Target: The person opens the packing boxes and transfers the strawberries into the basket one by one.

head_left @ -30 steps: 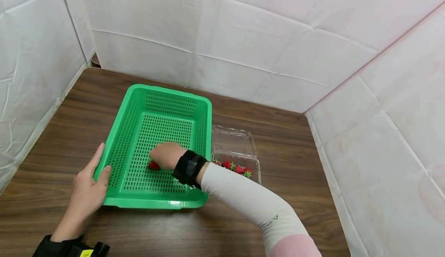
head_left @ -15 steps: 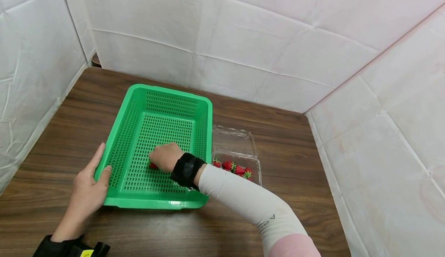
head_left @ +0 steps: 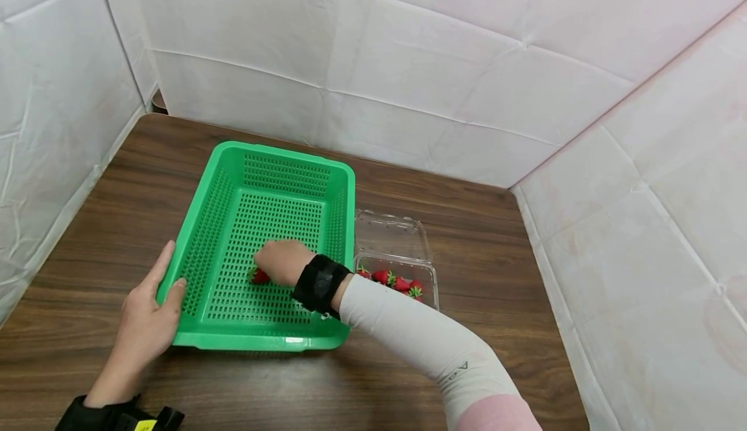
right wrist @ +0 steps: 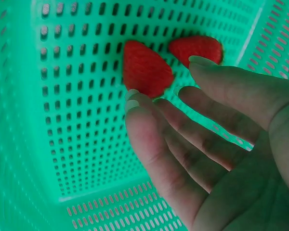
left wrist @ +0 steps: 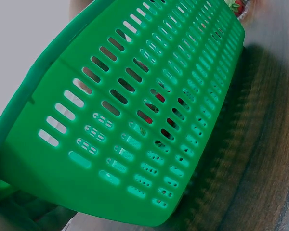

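Curving loosely near strawberries (right wrist: 147, 70), right-hand fingers (right wrist: 151, 151).

Left hand (head_left: 146, 314) — thumb (head_left: 174, 293) spread; right hand (head_left: 284, 262) — fingers (right wrist: 147, 137) loosely curved.

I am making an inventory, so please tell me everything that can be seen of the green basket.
The green basket is rectangular, open-topped and plastic-looking, with a smooth rim and slotted walls and floor. It sits upright on the table, beside a clear container. The left hand holds its left side, thumb over the rim. Two strawberries lie on its floor near the right hand.
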Action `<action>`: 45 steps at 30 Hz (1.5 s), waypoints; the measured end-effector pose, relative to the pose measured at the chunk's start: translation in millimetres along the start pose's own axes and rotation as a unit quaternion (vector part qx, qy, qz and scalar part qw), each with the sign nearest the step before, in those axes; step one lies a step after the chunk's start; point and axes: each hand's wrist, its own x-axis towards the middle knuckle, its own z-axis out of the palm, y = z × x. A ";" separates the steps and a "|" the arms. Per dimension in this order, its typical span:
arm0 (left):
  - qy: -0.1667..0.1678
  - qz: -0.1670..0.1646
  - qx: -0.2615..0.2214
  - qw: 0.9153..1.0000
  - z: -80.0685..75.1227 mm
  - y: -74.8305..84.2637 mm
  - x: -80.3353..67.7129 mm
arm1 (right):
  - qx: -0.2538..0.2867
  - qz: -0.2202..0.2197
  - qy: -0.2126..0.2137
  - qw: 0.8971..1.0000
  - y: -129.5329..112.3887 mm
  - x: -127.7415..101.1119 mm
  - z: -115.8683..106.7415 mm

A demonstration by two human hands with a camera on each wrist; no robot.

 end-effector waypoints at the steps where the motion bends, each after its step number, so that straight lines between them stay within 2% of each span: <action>1: -0.001 0.000 -0.003 1.000 0.1 0.1 0.0 | 0.009 0.001 0.001 1.000 1.0 -0.4 -0.9; 11: -0.004 -0.004 -0.005 1.000 0.7 -0.4 -1.3 | 0.074 0.016 0.017 0.997 13.9 -17.4 -27.1; 19: -0.006 -0.005 -0.004 1.000 0.1 -0.8 -1.7 | 0.107 0.037 0.060 0.992 35.0 -44.2 -51.6; 24: -0.010 -0.011 -0.005 1.000 -0.1 -0.6 -2.2 | 0.134 0.065 0.107 0.983 50.3 -67.7 -58.5; 29: -0.005 -0.007 -0.002 1.000 0.3 0.7 -2.3 | 0.153 0.078 0.158 0.972 63.7 -86.5 -51.9; 32: -0.005 -0.005 -0.003 1.000 0.6 0.9 -2.7 | 0.162 0.088 0.173 0.967 70.3 -94.7 -43.4; 41: -0.005 -0.010 -0.008 1.000 0.6 2.5 -2.5 | 0.181 0.123 0.158 0.963 93.3 -106.2 -11.4; 45: -0.007 -0.011 -0.008 1.000 0.3 2.6 -2.7 | 0.192 0.118 0.163 0.960 101.4 -109.9 3.1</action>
